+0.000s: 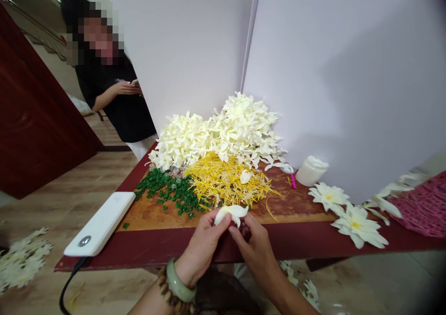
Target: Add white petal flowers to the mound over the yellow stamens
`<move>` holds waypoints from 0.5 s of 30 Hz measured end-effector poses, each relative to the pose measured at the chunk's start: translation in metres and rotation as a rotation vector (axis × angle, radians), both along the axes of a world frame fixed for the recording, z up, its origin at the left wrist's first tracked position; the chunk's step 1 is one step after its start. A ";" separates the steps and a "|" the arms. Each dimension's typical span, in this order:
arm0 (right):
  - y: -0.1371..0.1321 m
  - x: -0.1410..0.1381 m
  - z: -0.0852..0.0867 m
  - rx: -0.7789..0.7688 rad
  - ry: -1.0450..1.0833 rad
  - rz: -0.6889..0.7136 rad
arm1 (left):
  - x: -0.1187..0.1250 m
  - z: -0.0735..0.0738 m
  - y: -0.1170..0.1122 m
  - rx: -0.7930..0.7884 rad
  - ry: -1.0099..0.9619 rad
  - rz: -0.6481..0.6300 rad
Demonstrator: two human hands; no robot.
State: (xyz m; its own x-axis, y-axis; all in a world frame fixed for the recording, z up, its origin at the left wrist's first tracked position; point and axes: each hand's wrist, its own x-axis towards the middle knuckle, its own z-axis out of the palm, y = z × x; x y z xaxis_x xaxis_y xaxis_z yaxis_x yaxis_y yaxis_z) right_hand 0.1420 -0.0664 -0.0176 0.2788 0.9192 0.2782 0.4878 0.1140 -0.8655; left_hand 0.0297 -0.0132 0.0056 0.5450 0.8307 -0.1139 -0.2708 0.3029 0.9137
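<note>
Pinched a white petal piece (pixel 232 211) between both hands, just above the near edge of the table (pixel 313 243). Closed the left hand (pixel 204 245) on it from the side, grip tight at the fingertips. Closed the right hand (pixel 256 247) on its base from below, fingers curled over something small and dark-pink (too hidden to tell what). Held it low and close, probably to steady so light a piece from two sides. Wore a jade bangle (pixel 179 285) and a wooden bead bracelet (pixel 167 292) on the left wrist.

Lay flat at the left corner of the table, a white slab-shaped device (pixel 101 222), with its black cable (pixel 68 285) hanging off toward the floor, apart from the loose parts. Kept in separate patches just beyond the hands: green beads (pixel 167 192) on the left, touching a heap of yellow strands (pixel 226 180) in the middle, likely sorted by kind for easy reach. Piled behind both, against the white boards (pixel 348 73), a big mound of white petals (pixel 223 131). Stood to the right of it a small white jar (pixel 311 170), with a pink-handled tool (pixel 293 181) just beside. Set further right, along the table edge, made-up white flowers (pixel 358 224) with yellow centres, well apart from the raw heaps. Scattered over the floor at far left, more white flowers (pixel 21 259).

Stood beyond the table's far left corner, a person in black (pixel 118 106), both hands around a phone.
</note>
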 end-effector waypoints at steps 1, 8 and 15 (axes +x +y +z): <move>0.000 0.001 -0.001 0.005 0.058 0.000 | 0.001 0.002 -0.001 0.025 0.019 0.005; 0.003 0.001 -0.007 -0.044 0.524 0.077 | 0.017 0.004 0.000 0.076 0.048 -0.064; -0.005 0.019 -0.003 0.143 0.179 -0.157 | 0.017 0.003 0.009 0.131 0.142 -0.044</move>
State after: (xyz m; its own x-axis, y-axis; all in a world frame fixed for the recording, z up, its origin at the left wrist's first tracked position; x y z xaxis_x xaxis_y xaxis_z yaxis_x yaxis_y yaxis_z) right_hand 0.1605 -0.0716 -0.0208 0.4716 0.8157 0.3351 0.3497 0.1758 -0.9202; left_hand 0.0469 -0.0045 0.0086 0.5674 0.8190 -0.0850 -0.1254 0.1880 0.9741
